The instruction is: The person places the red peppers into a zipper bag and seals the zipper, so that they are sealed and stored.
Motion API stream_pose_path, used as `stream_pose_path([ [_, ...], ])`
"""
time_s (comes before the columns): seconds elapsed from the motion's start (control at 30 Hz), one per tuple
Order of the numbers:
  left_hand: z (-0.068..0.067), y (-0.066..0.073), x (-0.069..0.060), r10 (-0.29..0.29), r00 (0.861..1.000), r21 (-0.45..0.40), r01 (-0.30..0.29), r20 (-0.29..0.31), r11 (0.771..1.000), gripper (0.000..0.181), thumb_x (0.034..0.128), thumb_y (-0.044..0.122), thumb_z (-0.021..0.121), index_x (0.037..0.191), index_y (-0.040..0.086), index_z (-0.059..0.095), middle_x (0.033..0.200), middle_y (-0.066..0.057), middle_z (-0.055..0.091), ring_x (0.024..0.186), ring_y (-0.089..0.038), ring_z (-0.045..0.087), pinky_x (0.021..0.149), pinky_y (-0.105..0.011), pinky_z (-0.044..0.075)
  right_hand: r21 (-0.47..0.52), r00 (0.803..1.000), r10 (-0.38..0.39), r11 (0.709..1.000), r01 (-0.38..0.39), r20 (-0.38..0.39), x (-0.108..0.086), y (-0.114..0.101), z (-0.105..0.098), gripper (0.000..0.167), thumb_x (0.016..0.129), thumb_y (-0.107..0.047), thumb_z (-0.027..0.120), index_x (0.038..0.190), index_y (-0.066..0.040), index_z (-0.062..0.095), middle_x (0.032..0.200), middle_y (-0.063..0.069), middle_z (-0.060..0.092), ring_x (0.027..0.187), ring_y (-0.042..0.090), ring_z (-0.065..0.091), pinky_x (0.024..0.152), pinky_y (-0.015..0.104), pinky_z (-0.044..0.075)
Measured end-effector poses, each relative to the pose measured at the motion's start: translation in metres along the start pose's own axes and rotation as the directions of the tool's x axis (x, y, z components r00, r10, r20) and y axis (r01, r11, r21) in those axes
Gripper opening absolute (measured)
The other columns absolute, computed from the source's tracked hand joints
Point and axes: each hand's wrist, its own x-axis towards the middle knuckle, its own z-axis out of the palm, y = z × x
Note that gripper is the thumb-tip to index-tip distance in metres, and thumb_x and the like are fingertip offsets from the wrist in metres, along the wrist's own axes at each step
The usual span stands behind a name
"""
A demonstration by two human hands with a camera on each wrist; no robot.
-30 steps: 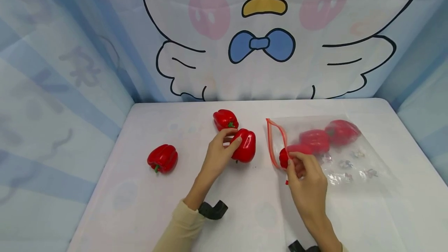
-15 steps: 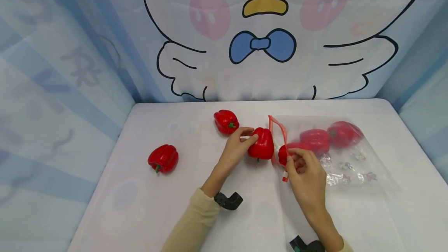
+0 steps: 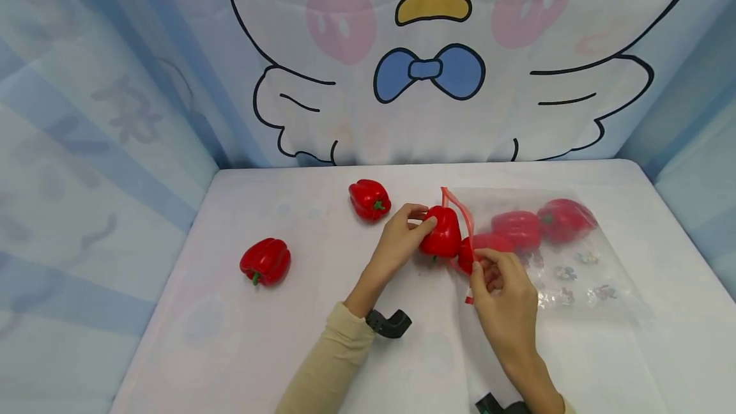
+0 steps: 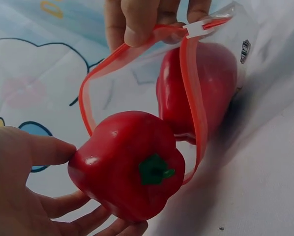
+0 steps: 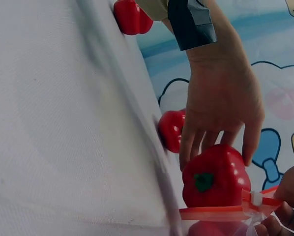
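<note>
My left hand (image 3: 398,240) grips a red bell pepper (image 3: 441,233) with a green stem, its fingers and thumb on the pepper's sides. That pepper is at the mouth of a clear zip bag (image 3: 581,280) edged with an orange-red strip (image 4: 195,93). In the left wrist view the bag's mouth gapes, with another pepper (image 4: 218,88) just inside. My right hand (image 3: 506,299) pinches the strip at the bag's near side, by the white slider (image 4: 198,28). Deeper in the bag lie more peppers, one red pepper (image 3: 517,230) in the middle and another (image 3: 566,221) at the far end.
Two loose red peppers lie on the white table (image 3: 230,350): one pepper (image 3: 370,200) near the back edge, one pepper (image 3: 265,262) at the left. A printed curtain (image 3: 425,133) stands behind the table. Each wrist wears a black camera mount (image 3: 389,324).
My left hand has carried its pepper rightward across the table to the bag's opening. The right hand has stayed nearly in place, still holding the bag's edge.
</note>
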Motion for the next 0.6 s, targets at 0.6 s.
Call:
stream_pose_path([
  [0.6,0.012,0.001,-0.003,0.029,0.998,0.075,-0.032,0.047,0.997,0.043,0.1035,0.036,0.061,0.138,0.010,0.058,0.139,-0.010,0.065,0.117,-0.026,0.065,0.092,-0.040,0.063,-0.009,1.000,-0.012,1.000,0.012,0.015,-0.002,0.003,0.002,0.023,0.086,0.009,0.074,0.108,0.001,0.072,0.090,0.008,0.065,0.070,0.003,0.052,0.064,0.006,0.047],
])
